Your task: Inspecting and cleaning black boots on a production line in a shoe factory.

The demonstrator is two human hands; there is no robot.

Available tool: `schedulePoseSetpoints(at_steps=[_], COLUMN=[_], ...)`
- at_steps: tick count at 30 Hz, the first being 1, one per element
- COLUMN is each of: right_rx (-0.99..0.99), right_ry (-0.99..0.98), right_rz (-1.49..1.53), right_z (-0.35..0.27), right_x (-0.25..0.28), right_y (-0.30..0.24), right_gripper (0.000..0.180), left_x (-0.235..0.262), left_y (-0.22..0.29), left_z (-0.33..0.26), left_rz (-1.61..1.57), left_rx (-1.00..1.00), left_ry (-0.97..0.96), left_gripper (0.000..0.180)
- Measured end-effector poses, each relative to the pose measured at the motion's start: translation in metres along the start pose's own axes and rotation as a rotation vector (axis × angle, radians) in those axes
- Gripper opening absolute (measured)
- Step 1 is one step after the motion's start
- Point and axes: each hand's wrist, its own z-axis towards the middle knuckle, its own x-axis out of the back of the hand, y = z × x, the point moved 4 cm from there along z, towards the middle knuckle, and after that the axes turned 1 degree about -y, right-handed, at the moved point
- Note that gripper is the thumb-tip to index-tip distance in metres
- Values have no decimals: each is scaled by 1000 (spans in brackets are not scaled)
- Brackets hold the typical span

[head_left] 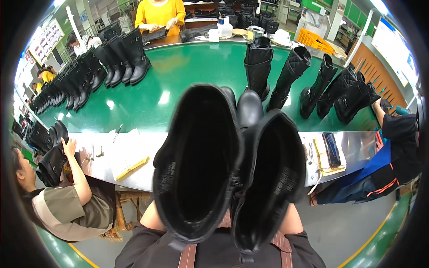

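Both arms point(152, 219) forward, hands hidden

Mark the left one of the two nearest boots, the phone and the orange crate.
Left nearest boot point(200, 154), head view: inside the shaft opening.
Phone point(331, 149), head view: middle of its upper face.
Orange crate point(314, 43), head view: its side wall.

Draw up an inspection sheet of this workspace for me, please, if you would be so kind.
Surface: glossy green tabletop with a pale border along its near side.
Job's things: left boot and right boot, black, shaft openings facing the camera.
Clutter: dark phone on a stack of papers; slim tool.
Hands: both hidden behind the boots; left forearm and right forearm partly show.
Cables: none certain; a pale strip hangs near the phone.
Surroundings: black boots standing leftward and rightward; co-workers left, right and opposite.
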Motion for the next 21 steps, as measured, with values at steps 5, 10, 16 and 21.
schedulePoseSetpoints(at_steps=[5, 10, 16, 21], right_rx=[53, -226, -351, -235], right_ry=[-224, -271, -293, -169], right_rz=[-599, 210, 505, 577], right_z=[17, -13, -17, -25], right_x=[-12, -13, -24, -19], right_y=[45, 36, 10, -5], right_gripper=[53, 54, 59, 58], left_x=[-8, 1, 2, 0], left_y=[-16, -16, -7, -1], left_z=[17, 7, 0, -11], left_rz=[-453, -244, -300, -223], left_rx=[133, 81, 75, 0], left_ry=[-189, -12, -108, -22], left_gripper=[45, 52, 50, 55])
